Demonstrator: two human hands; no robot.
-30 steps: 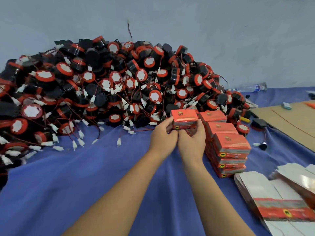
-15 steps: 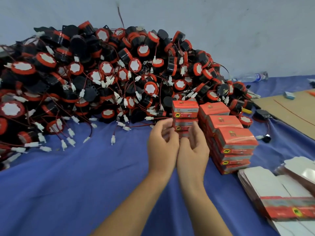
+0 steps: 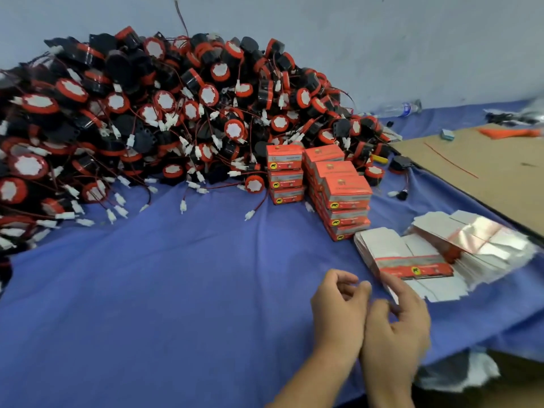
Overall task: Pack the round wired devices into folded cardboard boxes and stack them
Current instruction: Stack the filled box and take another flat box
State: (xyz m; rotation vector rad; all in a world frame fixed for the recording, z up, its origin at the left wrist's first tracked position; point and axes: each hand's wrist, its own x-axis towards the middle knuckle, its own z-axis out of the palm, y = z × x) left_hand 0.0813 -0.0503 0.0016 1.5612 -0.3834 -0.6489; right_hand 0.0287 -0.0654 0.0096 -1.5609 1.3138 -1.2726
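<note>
Closed red boxes (image 3: 285,175) are stacked three high at the centre of the blue cloth (image 3: 147,290), with further stacks (image 3: 346,195) just beside them on the right; their contents are hidden. Unpacked round devices (image 3: 164,113), black-bodied, red-rimmed and white-faced, are heaped at the far left, trailing thin red wires and white plugs. Flat glossy cartons (image 3: 391,248), not yet folded, are piled at the near right, close to a brown cardboard sheet (image 3: 485,172). The left hand (image 3: 338,313) is loosely curled, grasping nothing. The right hand (image 3: 397,325) is relaxed, its forefinger laid over the cartons' near corner; contact is blurred.
</note>
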